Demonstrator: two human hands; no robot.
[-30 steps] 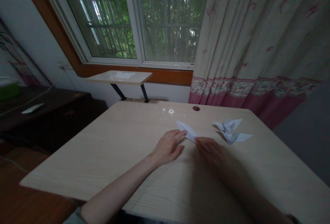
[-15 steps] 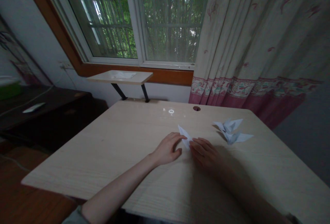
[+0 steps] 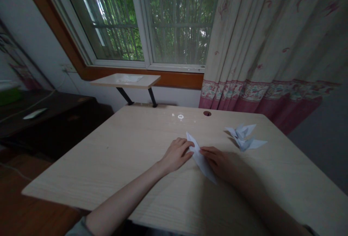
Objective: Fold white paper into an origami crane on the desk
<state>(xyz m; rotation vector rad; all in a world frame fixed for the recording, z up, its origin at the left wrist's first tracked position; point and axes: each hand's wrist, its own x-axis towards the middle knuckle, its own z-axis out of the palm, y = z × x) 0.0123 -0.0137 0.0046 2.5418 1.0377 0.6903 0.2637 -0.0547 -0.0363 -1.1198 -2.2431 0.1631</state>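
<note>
A folded white sheet of paper (image 3: 202, 163), long and narrow with pointed ends, lies slantwise on the desk between my hands. My left hand (image 3: 178, 152) has its thumb and fingers closed on the paper's left edge near the upper end. From the other side, my right hand (image 3: 217, 160) pinches the right edge around its middle, with the finger undersides hidden. Folded paper cranes (image 3: 243, 140), seemingly two overlapping, rest to the right, beyond my right hand and apart from it.
The pale wooden desk (image 3: 108, 163) has a round cable hole (image 3: 207, 113) at its back edge. A small raised shelf (image 3: 146, 81) on black legs carries white paper (image 3: 129, 79). A patterned curtain (image 3: 244, 47) hangs behind; a dark cabinet (image 3: 54, 120) stands left.
My right hand has shifted slightly right and its fingers have drawn together, uncovering the paper's lower end. My left thumb has moved up onto the paper's edge. The cranes have stayed put.
</note>
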